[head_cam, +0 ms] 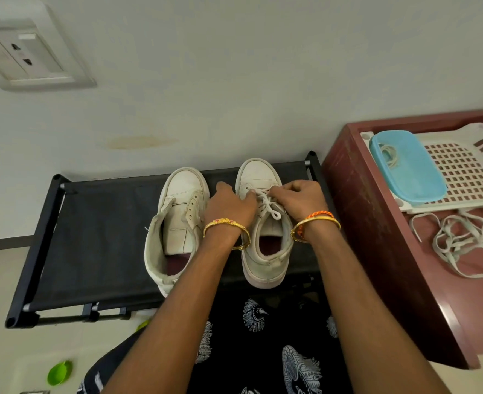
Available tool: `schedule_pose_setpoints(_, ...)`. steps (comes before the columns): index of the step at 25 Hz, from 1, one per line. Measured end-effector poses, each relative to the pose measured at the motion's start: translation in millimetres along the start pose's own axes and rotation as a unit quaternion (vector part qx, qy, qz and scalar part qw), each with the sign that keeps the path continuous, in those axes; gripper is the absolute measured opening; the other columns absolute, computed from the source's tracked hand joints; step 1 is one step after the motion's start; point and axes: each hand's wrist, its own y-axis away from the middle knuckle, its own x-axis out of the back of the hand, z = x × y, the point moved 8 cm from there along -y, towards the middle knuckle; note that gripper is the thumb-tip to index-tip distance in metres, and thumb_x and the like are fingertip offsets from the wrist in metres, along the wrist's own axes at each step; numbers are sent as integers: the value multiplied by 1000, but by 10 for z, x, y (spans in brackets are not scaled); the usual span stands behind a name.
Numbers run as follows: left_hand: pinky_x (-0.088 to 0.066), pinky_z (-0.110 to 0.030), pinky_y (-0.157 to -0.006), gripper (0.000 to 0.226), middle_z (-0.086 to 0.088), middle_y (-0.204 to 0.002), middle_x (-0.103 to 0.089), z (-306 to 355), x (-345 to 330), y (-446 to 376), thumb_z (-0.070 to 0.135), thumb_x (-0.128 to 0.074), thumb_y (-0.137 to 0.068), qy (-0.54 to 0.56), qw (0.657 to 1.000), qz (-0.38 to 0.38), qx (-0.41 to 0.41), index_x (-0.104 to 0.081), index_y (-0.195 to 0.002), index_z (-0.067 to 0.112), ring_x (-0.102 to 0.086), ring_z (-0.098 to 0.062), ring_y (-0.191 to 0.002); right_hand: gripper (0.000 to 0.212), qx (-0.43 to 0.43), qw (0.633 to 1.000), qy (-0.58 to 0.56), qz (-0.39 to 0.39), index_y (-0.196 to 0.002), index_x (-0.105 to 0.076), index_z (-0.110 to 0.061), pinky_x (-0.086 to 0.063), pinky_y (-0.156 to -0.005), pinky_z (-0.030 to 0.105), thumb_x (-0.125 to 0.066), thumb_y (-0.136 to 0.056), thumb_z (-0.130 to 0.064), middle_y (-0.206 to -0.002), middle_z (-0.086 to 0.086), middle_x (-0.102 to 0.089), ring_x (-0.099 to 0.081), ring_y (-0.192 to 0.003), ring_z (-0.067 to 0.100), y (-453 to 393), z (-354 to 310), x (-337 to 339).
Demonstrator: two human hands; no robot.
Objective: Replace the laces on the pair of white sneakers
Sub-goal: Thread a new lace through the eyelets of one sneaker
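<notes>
We see a black rack bearing two white sneakers side by side: the left sneaker unlaced, the right sneaker partly laced. Both forearms reach forward over them, wrists bent down. Our left hand and right hand each pinch the lace at the right sneaker's eyelets.

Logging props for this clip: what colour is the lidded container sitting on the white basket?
Light blue, translucent container on the basket; the head view shows it best.
</notes>
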Motion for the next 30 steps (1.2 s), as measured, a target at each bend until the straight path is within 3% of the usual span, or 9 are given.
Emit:
schedule_pose_setpoints(3, -38, -24, -73, 45, 0, -101, -59, -8, 66, 6, 25, -64, -86, 62, 997, 49, -9, -46, -125, 11, -58, -18, -96, 10, 43, 999, -26, 7, -69, -67, -16, -52, -69, 30, -70, -78, -16, -72, -1, -67, -63, -71, 13, 10, -80, 0)
schedule_pose_setpoints(6, -47, -24, -69, 28, -1, -84, -67, 65, 135, 9, 11, -61, -84, 109, 987, 102, -59, -55, -112, 12, -63, -15, -80, 11, 106, 992, -68, -1, -77, -70, -20, -55, -74, 28, -68, -82, -11, -77, -1, -70, -66, -77, 13, 41, -199, -34)
schedule_pose_setpoints(8, -45, -15, -62, 24, 4, -81, -64, 120, 164, 13, 11, -62, -85, 145, 979, 116, -82, -56, -108, 12, -59, -8, -71, 18, 123, 990, -59, -34, -89, -72, -17, -55, -84, 31, -61, -85, -2, -86, 0, -72, -68, -86, 12, 44, -224, -104)
schedule_pose_setpoints(10, -39, -7, -57, 23, 3, -84, -63, 100, 180, -28, 10, -62, -86, 163, 975, 125, -81, -55, -108, 12, -56, -5, -68, 27, 113, 991, -56, -49, -94, -70, -13, -56, -85, 33, -52, -86, 5, -87, 2, -73, -69, -87, 12, 35, -198, -114)
schedule_pose_setpoints(14, -40, -9, -58, 34, 0, -92, -62, -16, 102, -95, 17, -73, -80, 196, 975, 93, -39, -55, -108, 10, -55, -5, -71, 26, 91, 992, -82, 19, -89, -67, -16, -54, -77, 26, -51, -85, 5, -82, -3, -72, -68, -87, 11, 3, -140, 104)
schedule_pose_setpoints(19, -45, -4, -53, 43, 2, -92, -60, 7, 131, -65, -1, -73, -75, 257, 959, 107, -42, -52, -112, 9, -55, -1, -69, 20, 31, 990, -134, 42, -86, -65, -13, -52, -72, 22, -53, -85, 3, -83, 2, -71, -62, -72, 5, -25, -42, 192)
schedule_pose_setpoints(24, -52, -14, -76, 34, 2, -105, -62, 191, 177, -4, 4, -65, -84, 305, 938, 120, -117, -52, -113, 16, -63, -7, -89, 17, 25, 990, -138, 29, -89, -66, -12, -50, -64, 19, -55, -86, 1, -78, -2, -69, -62, -68, 4, -32, -50, 141)
schedule_pose_setpoints(27, -47, -27, -96, 25, 4, -115, -60, 301, 135, 36, 6, -51, -92, 201, 958, 115, -167, -57, -115, 16, -56, -10, -109, 17, 29, 991, -125, 30, -91, -65, -13, -52, -69, 22, -54, -87, -1, -81, -2, -69, -63, -72, 5, -44, -49, 161)
schedule_pose_setpoints(30, -42, -26, -97, 23, -2, -122, -55, 261, 97, 8, 15, -52, -93, 126, 974, 107, -155, -58, -115, 16, -51, -15, -114, 18, 56, 989, -125, 62, -93, -64, -15, -53, -73, 24, -53, -88, -1, -84, -2, -70, -63, -75, 5, -36, -68, 285)
